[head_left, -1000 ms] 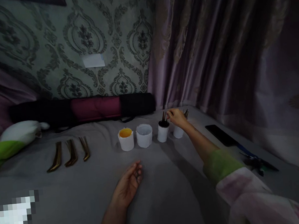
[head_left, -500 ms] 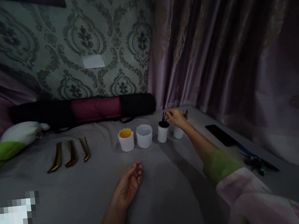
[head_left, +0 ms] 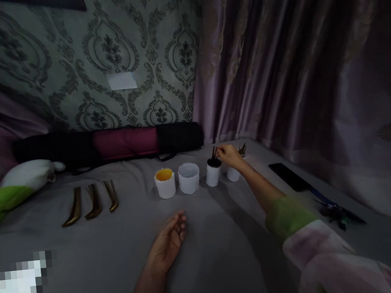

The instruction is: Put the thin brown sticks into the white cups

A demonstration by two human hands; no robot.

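Observation:
My right hand [head_left: 229,155] is closed in a pinch at the rim of a white cup with a dark inside [head_left: 212,176]. Its fingertips seem to grip a thin dark stick, though the tips are small and dim. Other thin dark sticks [head_left: 213,152] stand up from that cup. Behind my right wrist is another white cup [head_left: 233,174], partly hidden, with thin brown sticks [head_left: 243,149] poking out. My left hand [head_left: 170,241] rests palm inward above the grey sheet, fingers loosely curled and apart from the thumb, holding nothing.
Left of the dark cup stand a white cup with a grey inside [head_left: 189,184] and one with a yellow inside [head_left: 166,188]. Three bundles of thin brown strips [head_left: 93,202] lie farther left. A black phone-like slab [head_left: 288,176], a plush toy [head_left: 22,181] and a long bag [head_left: 126,142] lie around.
My right hand has shifted very slightly down and left at the dark cup. The left hand and the cups have stayed in place.

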